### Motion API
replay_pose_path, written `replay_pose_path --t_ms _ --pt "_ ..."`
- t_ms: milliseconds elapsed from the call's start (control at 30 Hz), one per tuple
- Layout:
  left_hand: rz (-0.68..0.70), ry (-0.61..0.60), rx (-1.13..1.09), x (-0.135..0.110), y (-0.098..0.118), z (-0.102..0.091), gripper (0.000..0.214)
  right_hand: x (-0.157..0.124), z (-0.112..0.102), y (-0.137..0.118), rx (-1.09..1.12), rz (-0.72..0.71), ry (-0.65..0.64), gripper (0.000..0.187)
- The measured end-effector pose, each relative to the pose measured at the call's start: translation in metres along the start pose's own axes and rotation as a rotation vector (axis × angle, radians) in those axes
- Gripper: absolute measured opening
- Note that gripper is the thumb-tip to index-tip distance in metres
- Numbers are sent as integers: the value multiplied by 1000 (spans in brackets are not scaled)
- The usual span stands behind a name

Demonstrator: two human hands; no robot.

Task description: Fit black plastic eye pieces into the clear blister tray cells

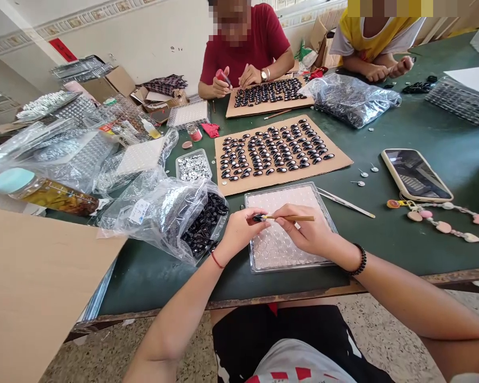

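My left hand (pixel 241 230) pinches a small glossy black piece (pixel 258 217) between thumb and fingertips. In my right hand (pixel 305 234) is a thin wooden stick (pixel 299 218), held level, its pale tip at the black piece. Both hands are over a clear plastic tray (pixel 253 260) with a pale, dimpled surface. Just beyond it, rows of shiny black oval pieces lie on a cardboard sheet (pixel 331 173). Left of my left hand, an open plastic bag (pixel 163 213) spills over a heap of black pieces (pixel 205 226).
A tub of small silvery discs (pixel 193 166), tweezers (pixel 347 204), and a phone (pixel 417 174) with a beaded strap (pixel 443 227) lie around. A co-worker in red (pixel 247 53) holds a red bottle (pixel 224 78) over another filled cardboard. Another person in yellow (pixel 377 42) sits at far right.
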State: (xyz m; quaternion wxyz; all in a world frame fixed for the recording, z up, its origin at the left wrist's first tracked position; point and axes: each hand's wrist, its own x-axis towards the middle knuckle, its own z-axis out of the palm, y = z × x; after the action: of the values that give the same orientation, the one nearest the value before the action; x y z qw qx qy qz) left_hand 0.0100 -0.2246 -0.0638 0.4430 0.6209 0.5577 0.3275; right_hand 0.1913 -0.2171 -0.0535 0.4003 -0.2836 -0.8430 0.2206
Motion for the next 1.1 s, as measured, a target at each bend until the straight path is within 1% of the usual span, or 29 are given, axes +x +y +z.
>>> replay_pose_path --t_ms 233,467,667,833,967,1033,1100 --pt "-25 -22 6 0 5 -2 31 -2 1 2 -32 -13 -33 11" --pt "15 -10 -38 2 -3 0 33 -2 2 4 -67 -28 -27 12" --pt "10 -1 -49 2 -3 0 32 -2 3 4 -63 -24 -47 13" --pt "9 6 -21 2 -2 -1 32 -2 5 3 -101 -37 -75 13" --pt "10 40 18 0 0 -1 27 -3 8 2 -85 -48 -85 13" --pt "-1 55 -6 -1 2 0 25 -1 8 2 19 21 -65 15" --pt "-26 48 -70 -2 5 1 25 2 6 3 259 210 -27 19"
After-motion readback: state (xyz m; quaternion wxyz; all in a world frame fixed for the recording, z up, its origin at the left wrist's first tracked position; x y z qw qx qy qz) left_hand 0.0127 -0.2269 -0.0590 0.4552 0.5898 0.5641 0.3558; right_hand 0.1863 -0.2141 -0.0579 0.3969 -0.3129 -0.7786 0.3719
